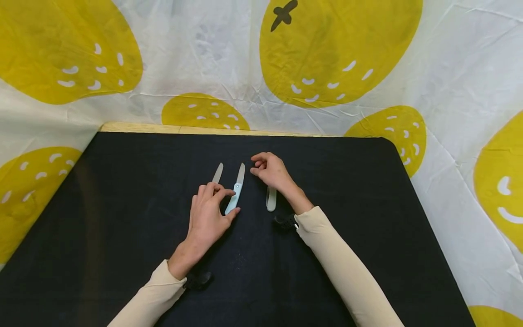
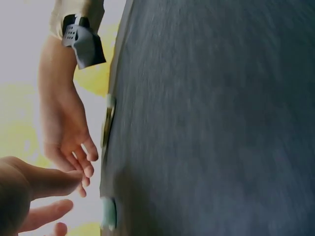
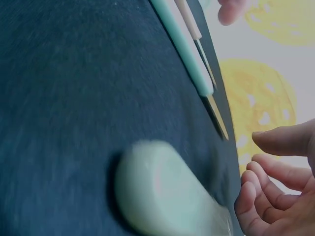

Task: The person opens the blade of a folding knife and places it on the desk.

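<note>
The left hand [image 1: 206, 218] hovers over the bench [image 1: 135, 218] with the thumb and the first finger well apart, and it has hold of nothing. The blue knife [image 1: 237, 187] lies just at its fingertips, the handle between thumb and first finger as the head view shows it, the blade pointing away beyond them. The pink knife [image 3: 189, 18] lies partly under the same hand, and its blade comes out beyond the knuckles. The right hand [image 1: 271, 172] hangs in the air with its fingers loosely bent and the thumb separate; it also holds nothing. Below its wrist side lies the green tool [image 1: 271, 200], whose far end this hand hides, so I cannot tell what kind it is. For good work here, I think the left hand should pinch only the blue handle, low and from both sides, and should leave the blade alone. The pink knife is near these fingers, so a slow, small motion seems safer. The right hand is better at the side, away from the blue knife's tip.
</note>
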`<state>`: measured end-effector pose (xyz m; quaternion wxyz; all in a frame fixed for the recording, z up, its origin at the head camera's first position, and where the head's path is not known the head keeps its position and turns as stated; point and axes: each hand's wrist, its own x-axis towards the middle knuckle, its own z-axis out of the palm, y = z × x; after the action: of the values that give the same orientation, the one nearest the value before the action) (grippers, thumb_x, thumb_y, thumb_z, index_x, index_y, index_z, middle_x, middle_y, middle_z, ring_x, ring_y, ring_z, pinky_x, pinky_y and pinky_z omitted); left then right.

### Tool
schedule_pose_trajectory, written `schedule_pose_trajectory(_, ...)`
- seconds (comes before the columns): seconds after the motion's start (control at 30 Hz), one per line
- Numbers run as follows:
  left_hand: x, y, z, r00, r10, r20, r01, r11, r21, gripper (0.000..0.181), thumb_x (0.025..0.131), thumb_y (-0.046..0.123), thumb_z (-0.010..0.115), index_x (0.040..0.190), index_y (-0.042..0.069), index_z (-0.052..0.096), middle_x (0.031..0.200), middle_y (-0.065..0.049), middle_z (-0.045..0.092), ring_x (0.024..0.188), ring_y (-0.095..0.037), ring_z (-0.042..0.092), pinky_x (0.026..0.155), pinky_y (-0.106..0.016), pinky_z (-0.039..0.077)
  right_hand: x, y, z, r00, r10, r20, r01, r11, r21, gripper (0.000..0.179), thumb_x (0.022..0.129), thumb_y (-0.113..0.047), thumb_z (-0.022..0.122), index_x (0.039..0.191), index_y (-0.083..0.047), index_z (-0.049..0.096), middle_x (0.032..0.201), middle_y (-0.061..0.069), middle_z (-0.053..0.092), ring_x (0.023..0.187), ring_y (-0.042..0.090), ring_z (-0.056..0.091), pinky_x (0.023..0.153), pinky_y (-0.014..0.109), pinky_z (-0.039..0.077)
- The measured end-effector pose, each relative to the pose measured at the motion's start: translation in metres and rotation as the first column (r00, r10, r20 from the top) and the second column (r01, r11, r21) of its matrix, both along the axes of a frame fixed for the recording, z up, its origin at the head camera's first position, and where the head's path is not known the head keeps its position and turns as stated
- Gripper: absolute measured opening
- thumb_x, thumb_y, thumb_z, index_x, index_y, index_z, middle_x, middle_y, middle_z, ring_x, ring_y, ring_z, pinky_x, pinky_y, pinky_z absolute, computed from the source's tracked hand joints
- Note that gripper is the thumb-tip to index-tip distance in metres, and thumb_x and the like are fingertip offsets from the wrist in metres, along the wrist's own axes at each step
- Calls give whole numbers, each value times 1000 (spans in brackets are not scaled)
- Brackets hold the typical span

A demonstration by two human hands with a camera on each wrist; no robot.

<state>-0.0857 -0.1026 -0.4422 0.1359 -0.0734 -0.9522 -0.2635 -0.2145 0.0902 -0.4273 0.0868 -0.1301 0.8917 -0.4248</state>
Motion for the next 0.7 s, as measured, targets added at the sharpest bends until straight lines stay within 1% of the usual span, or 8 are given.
schedule_pose_trajectory(0.07, -1, 6, 1, 1000, -19, -23, 19, 1000, 3, 38, 80, 26, 92, 113, 14, 78, 111, -7, 60, 102, -27, 50, 78, -39, 36, 2, 6, 1, 1000, -9, -13, 9, 1000, 6, 33, 99, -14, 71, 130, -4, 69, 117, 15, 64, 101, 28, 64, 88, 37, 52)
schedule_pose_trajectory(0.17, -2, 14, 1, 997, -58, -50, 58, 998, 5, 33, 82, 24, 90, 111, 15, 78, 108, -5, 62, 101, -26, 53, 80, -40, 40, 5, 15, 2, 1000, -16, -20, 16, 1000, 22, 31, 98, -15, 71, 128, -4, 70, 116, 15, 64, 101, 29, 64, 90, 39, 53)
schedule_pose_trajectory(0.3, -3, 25, -1, 991, -124, -55, 125, 992, 14, 28, 83, 20, 89, 108, 15, 78, 102, -4, 64, 96, -23, 55, 82, -38, 47, 10, 24, 1, 1000, -6, -24, 8, 998, 57, 32, 99, -15, 71, 128, -4, 69, 116, 15, 64, 102, 29, 64, 92, 41, 53)
schedule_pose_trajectory(0.4, -4, 32, -3, 986, -166, -26, 167, 986, 16, 28, 84, 21, 88, 109, 15, 77, 102, -3, 65, 96, -20, 55, 83, -36, 51, 13, 31, 1, 1000, 1, -27, 1, 996, 89, 32, 98, -15, 71, 128, -3, 69, 115, 16, 63, 102, 30, 63, 92, 42, 53)
schedule_pose_trajectory(0.5, -6, 40, -2, 981, -191, 19, 191, 982, 7, 29, 85, 24, 87, 111, 15, 76, 104, -2, 66, 100, -19, 57, 84, -35, 54, 15, 40, 2, 999, 12, -38, -7, 992, 125, 32, 97, -14, 72, 126, -2, 70, 114, 17, 63, 101, 31, 62, 92, 43, 53)
schedule_pose_trajectory(0.6, -7, 47, -1, 977, -200, 67, 201, 979, -12, 32, 87, 27, 85, 114, 14, 75, 106, -2, 66, 100, -18, 58, 81, -35, 55, 17, 47, 4, 998, 34, -44, -27, 987, 158, 31, 96, -14, 72, 124, -1, 70, 112, 18, 63, 99, 31, 61, 91, 43, 52)
schedule_pose_trajectory(0.7, -8, 55, 0, 975, -198, 98, 203, 978, -44, 34, 88, 32, 84, 116, 13, 75, 105, -2, 66, 101, -19, 59, 80, -36, 57, 19, 53, 3, 998, 53, -33, -46, 980, 193, 30, 96, -15, 72, 123, -2, 71, 110, 17, 63, 97, 30, 61, 90, 42, 52)
